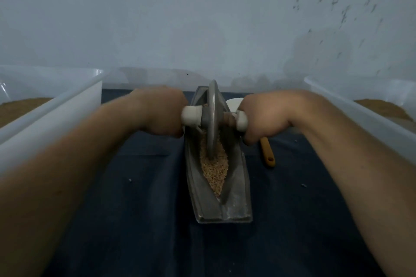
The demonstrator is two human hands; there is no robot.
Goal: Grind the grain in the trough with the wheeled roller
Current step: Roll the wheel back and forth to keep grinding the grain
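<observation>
A long grey metal trough (237, 189) lies lengthwise on the dark cloth in front of me. Pale grain (215, 170) fills its groove. A grey metal wheel (212, 117) stands upright in the groove, in the trough's far half, with its rim down in the grain. A white handle sticks out on each side of the wheel. My left hand (161, 111) grips the left handle (191, 116). My right hand (264, 117) grips the right handle (242, 120).
A clear plastic bin (51, 105) holding brown grain stands at the left, and another bin (351, 99) at the right. An orange-handled tool (267, 153) lies right of the trough. A white round object (234, 103) sits behind my right hand. A pale wall rises behind.
</observation>
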